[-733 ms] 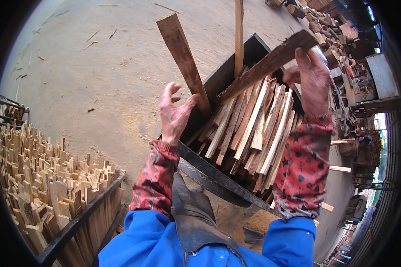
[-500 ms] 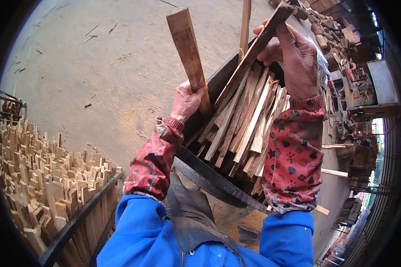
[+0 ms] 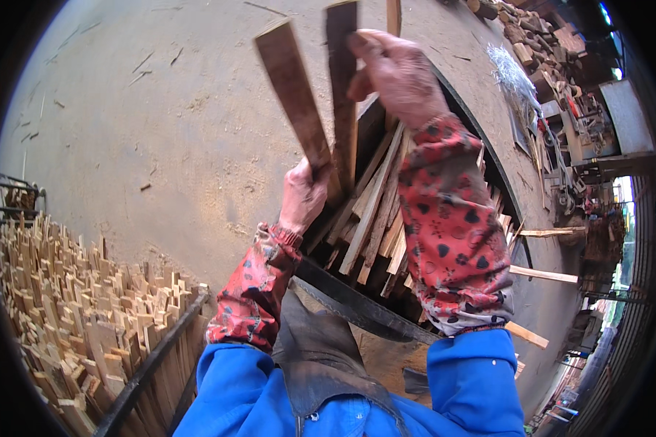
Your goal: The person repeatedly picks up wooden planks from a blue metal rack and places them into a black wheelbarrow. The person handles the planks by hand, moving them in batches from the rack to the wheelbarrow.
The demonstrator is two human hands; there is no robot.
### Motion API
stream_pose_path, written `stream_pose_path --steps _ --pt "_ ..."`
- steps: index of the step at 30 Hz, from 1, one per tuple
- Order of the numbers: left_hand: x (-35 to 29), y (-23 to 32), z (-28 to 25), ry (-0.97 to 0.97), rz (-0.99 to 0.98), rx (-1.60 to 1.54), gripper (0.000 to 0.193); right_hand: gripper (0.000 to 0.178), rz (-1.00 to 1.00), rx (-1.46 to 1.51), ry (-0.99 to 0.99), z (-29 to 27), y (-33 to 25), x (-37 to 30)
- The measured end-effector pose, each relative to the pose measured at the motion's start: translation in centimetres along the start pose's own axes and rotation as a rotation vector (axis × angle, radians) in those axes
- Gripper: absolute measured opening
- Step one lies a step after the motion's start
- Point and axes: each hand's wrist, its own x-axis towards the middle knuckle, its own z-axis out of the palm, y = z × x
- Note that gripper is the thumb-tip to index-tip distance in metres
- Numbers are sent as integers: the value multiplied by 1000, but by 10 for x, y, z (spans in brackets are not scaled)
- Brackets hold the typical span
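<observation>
My left hand (image 3: 303, 195) is closed around the lower part of a flat wooden slat (image 3: 293, 91), which stands up and leans left. Close beside it, on the right, my right hand (image 3: 401, 76) grips a second, darker wooden slat (image 3: 341, 95) near its upper end. The lower ends of both slats come down at the left side of a dark, curved-rimmed container (image 3: 357, 302). Inside it lies a heap of long wooden strips (image 3: 372, 215), partly hidden by my right forearm. My right fingers are slightly blurred.
At the lower left, many short upright wood pieces (image 3: 80, 313) stand packed behind a dark metal rail (image 3: 149, 360). Split logs (image 3: 528, 44) are piled at the far right. Wood scraps and sawdust lie on the concrete floor (image 3: 175, 116). A workbench with tools (image 3: 587, 124) stands at right.
My right hand has swung left with its slat, turning it from a slant to nearly upright beside the other one. The left hand's slat has tilted slightly further left.
</observation>
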Motion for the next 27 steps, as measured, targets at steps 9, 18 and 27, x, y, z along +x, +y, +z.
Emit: stream_pose_path --steps 9,18,27 --pt "-1 8 8 -103 -110 -11 16 32 115 76 -57 12 7 3" --pt "-42 21 -35 13 -82 217 43 26 41 -25 209 15 67 -183" --pt "-137 71 -11 -447 167 315 27 22 770 220 443 81 76 -461"
